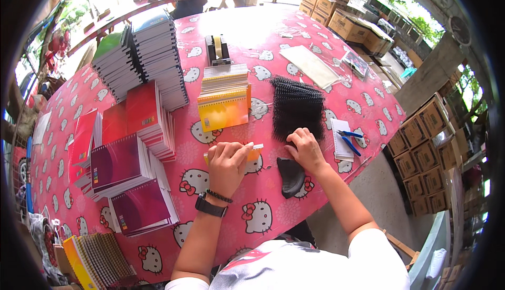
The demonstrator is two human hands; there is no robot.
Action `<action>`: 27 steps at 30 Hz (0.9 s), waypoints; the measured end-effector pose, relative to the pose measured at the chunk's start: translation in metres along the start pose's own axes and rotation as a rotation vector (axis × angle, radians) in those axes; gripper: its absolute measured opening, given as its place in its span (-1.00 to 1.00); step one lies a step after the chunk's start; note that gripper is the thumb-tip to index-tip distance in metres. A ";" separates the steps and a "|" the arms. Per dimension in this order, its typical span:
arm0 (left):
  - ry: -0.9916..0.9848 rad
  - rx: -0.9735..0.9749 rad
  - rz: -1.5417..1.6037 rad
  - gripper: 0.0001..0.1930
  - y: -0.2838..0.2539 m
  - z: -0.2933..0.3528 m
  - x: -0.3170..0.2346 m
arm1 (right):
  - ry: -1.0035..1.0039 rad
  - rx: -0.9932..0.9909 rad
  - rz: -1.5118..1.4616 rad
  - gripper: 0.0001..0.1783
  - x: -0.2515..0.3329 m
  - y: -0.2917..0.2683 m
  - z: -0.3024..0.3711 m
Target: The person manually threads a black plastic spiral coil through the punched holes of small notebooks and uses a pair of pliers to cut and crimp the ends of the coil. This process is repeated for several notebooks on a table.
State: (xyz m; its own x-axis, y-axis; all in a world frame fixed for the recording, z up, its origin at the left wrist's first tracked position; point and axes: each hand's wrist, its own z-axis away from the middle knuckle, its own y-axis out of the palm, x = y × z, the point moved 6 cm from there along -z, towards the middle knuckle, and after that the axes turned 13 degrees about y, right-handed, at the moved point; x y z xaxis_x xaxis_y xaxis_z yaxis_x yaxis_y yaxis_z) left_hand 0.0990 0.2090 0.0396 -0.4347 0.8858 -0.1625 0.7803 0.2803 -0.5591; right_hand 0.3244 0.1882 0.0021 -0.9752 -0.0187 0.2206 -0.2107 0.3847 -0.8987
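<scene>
A yellow-orange notebook [254,155] sits near on the tabletop [288,212], held by the left hand [228,163], fingers bent; the right hand [306,151] half-curls at black binding coils [298,108], grip unclear. Far, a tape dispenser [211,53] holds its roll [217,43]; right, cardboard boxes [424,158] hide their contents.

White short-sleeved shirt [300,269], black wristwatch [212,207]

yel-orng ntbk [254,154] | partly hidden | blk spiral coils [298,106] | piled, beyond & R of ntbk
</scene>
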 end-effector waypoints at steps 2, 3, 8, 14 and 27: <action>-0.005 -0.008 0.005 -0.80 -0.001 -0.001 0.000 | 0.017 0.006 -0.040 -0.74 0.003 -0.003 0.000; -0.016 0.001 0.008 -0.82 -0.001 -0.001 0.000 | 0.029 0.022 -0.040 -0.75 0.004 -0.002 -0.001; -0.076 0.113 0.112 -0.88 -0.004 -0.005 0.002 | 0.076 0.209 -0.032 -0.76 0.003 0.006 -0.007; -0.074 0.138 0.134 -0.86 -0.006 -0.005 -0.001 | 0.235 0.235 -0.417 -0.79 0.007 -0.011 -0.015; -0.088 0.247 0.218 -0.90 -0.012 -0.002 0.000 | 0.161 0.466 -0.850 -0.76 0.069 -0.039 0.000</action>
State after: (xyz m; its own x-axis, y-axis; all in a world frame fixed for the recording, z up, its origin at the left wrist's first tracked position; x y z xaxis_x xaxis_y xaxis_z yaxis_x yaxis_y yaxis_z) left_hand 0.0907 0.2065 0.0481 -0.3157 0.8765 -0.3634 0.7312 -0.0193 -0.6818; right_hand 0.2659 0.1719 0.0527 -0.4728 0.0185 0.8810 -0.8774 -0.1018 -0.4687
